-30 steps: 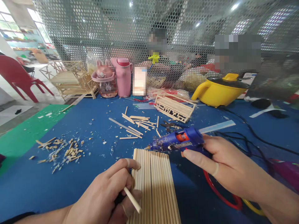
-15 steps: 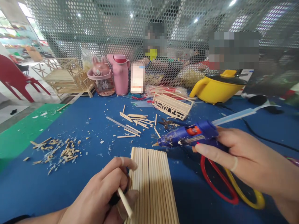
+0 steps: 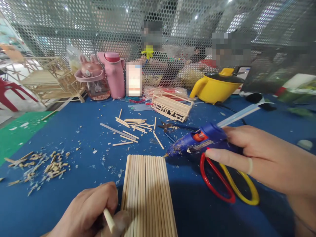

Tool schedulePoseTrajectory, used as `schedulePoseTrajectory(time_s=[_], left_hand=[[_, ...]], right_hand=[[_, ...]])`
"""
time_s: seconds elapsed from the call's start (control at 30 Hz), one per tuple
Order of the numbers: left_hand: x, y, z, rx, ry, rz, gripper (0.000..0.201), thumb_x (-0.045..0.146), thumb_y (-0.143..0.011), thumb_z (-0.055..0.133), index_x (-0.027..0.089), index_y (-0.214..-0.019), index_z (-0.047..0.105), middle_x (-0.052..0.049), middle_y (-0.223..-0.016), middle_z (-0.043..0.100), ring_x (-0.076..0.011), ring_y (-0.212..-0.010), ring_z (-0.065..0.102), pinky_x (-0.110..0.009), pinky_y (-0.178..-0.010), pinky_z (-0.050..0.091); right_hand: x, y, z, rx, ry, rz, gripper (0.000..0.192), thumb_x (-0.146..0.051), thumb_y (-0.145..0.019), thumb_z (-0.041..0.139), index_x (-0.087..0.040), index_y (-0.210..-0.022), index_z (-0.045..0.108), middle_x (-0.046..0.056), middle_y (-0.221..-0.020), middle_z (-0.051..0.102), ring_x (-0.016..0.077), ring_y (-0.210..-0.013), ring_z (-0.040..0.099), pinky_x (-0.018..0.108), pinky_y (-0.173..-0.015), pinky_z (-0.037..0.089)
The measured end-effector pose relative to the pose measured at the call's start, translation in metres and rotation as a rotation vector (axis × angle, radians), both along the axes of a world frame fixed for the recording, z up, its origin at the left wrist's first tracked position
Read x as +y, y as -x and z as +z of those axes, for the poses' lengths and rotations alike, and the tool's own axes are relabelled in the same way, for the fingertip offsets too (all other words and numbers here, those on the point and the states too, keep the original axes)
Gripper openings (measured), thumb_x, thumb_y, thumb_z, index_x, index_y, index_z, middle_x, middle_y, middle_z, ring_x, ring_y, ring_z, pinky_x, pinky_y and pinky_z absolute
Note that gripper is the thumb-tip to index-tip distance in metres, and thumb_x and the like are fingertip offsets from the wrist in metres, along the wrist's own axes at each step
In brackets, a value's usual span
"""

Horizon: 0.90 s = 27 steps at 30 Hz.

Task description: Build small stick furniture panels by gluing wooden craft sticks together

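My right hand (image 3: 261,161) is closed around a blue glue gun (image 3: 204,138) with a clear glue stick (image 3: 238,116) jutting from its back. The gun's nozzle is at the far right corner of a panel of wooden sticks (image 3: 148,191) laid side by side; whether it touches cannot be told. At the panel's left edge, my left hand (image 3: 91,210) has its fingers curled around a thin wooden stick (image 3: 109,220), whose end points toward me. Scissors with red and yellow handles (image 3: 217,179) lie under the right hand, their blades hidden.
Cut sticks (image 3: 134,125) and pliers (image 3: 168,127) lie beyond the panel. Stick scraps (image 3: 53,166) are scattered at left. Behind stand a pink bottle (image 3: 115,77), a stick-built frame (image 3: 172,107), a yellow pot (image 3: 217,89) and a perforated screen (image 3: 98,29), with people beyond it.
My left hand has drawn back toward me along the panel's left edge, still with the stick. The gun's nozzle has come down to the panel's far right corner. The view has shifted right.
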<state>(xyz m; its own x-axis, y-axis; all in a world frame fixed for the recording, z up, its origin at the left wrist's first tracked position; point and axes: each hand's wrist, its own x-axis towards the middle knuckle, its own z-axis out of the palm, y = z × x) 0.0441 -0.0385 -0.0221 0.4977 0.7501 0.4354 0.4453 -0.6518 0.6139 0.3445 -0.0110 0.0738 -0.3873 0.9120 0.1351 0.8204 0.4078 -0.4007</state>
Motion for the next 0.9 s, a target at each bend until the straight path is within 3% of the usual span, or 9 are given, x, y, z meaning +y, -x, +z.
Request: schedulePoseTrajectory(time_s=[0.23, 0.37, 0.9], left_hand=[[0.0053, 0.0037, -0.0018, 0.095, -0.003, -0.114, 0.029, 0.02, -0.087, 0.046, 0.024, -0.07, 0.022, 0.01, -0.053, 0.032, -0.0056, -0.04, 0.032, -0.013, -0.036, 0.028], [0.0038, 0.0035, -0.0028, 0.12, 0.021, -0.065, 0.029, 0.018, -0.086, 0.046, 0.024, -0.071, 0.022, 0.01, -0.054, 0.034, -0.0052, -0.042, 0.034, -0.013, -0.04, 0.03], [0.0046, 0.0078, -0.0082, 0.169, 0.033, -0.117, 0.028, 0.016, -0.084, 0.047, 0.024, -0.071, 0.024, 0.009, -0.056, 0.036, -0.0055, -0.044, 0.033, -0.013, -0.041, 0.032]], right_hand=[[-0.0002, 0.0001, -0.0011, 0.001, -0.005, 0.001, 0.026, -0.043, -0.083, 0.053, -0.026, -0.065, 0.062, -0.004, -0.057, 0.064, 0.0143, -0.048, 0.056, 0.025, -0.048, 0.045], [0.0001, -0.0003, -0.0026, 0.005, 0.005, -0.023, 0.028, -0.044, -0.083, 0.053, -0.026, -0.065, 0.062, -0.002, -0.057, 0.064, 0.0153, -0.048, 0.056, 0.027, -0.05, 0.046], [0.0004, 0.0041, -0.0021, -0.015, 0.016, -0.054, 0.033, -0.049, -0.083, 0.05, -0.025, -0.062, 0.059, -0.001, -0.055, 0.064, 0.0169, -0.047, 0.058, 0.028, -0.046, 0.045]])
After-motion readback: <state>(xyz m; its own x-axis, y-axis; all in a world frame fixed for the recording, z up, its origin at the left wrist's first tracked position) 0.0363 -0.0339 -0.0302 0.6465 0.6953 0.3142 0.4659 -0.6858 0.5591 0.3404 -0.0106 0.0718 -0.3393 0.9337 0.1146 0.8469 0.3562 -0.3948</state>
